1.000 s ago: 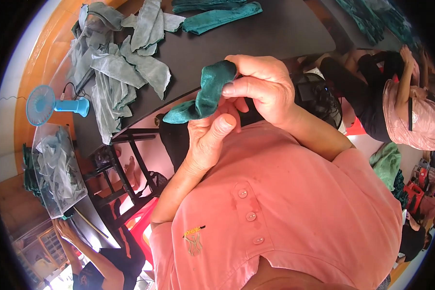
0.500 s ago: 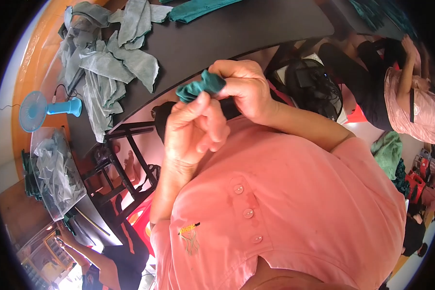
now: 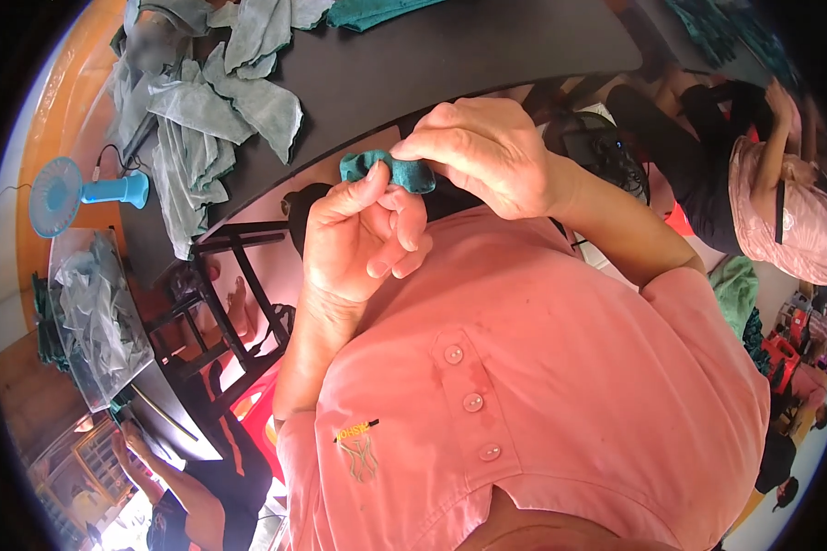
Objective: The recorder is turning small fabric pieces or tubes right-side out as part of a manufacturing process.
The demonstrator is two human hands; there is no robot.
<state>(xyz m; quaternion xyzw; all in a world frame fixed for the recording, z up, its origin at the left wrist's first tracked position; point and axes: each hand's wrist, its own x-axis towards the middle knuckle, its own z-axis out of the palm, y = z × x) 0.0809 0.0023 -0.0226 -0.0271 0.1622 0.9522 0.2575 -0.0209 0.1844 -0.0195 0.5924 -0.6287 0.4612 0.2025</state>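
Note:
A small dark green piece of cloth [image 3: 413, 177], folded or rolled into a short band, is held in front of my chest near the table edge. My left hand [image 3: 363, 234] pinches its left part between thumb and forefinger, with the other fingers curled below. My right hand [image 3: 492, 156] bends over its upper right side, fingertips pressed together at the cloth's top edge. Part of the cloth is hidden behind my fingers, so I cannot see how its layers lie.
Grey-green cloth pieces [image 3: 239, 106] are heaped on the dark table [image 3: 413, 69], a green bundle [image 3: 377, 11] behind them. A blue fan [image 3: 60, 197] and a clear box of cloth [image 3: 106, 317] stand left. A dark stool [image 3: 234, 312] is below. Co-workers sit left and right.
My right hand has shifted from gripping the cloth's right end to its top edge. The cloth's right part now shows smoother and more spread. My left hand keeps its pinch.

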